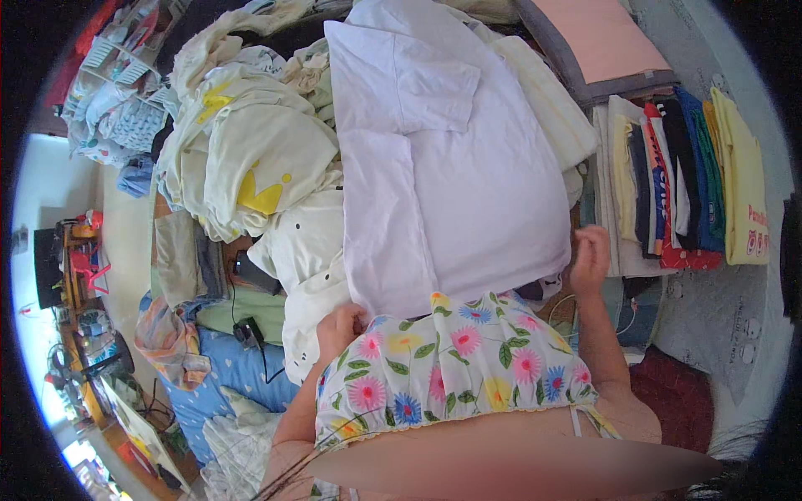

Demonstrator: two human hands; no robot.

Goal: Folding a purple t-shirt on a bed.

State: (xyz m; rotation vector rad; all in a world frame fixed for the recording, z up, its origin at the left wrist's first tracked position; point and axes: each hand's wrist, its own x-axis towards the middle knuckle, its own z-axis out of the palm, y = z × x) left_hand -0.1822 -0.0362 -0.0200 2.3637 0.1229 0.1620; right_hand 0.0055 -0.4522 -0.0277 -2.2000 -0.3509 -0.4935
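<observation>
A plain white T-shirt [493, 200] lies spread in front of me, one side folded inward with its short sleeve lying across the body. At its lower left corner, my left hand [341, 330] is closed on the edge of the fabric, its fingertips partly hidden. Just beside the shirt's right edge is my right hand [591, 260], raised with fingers curled together. Whether it pinches a bit of cloth cannot be made out.
A loose heap of cream clothes [259, 150] with yellow prints rises at left. Folded garments [668, 184] stand in a row at right, below a pink padded panel [597, 37]. A black charger with a cord [248, 332] rests on blue bedding [225, 359].
</observation>
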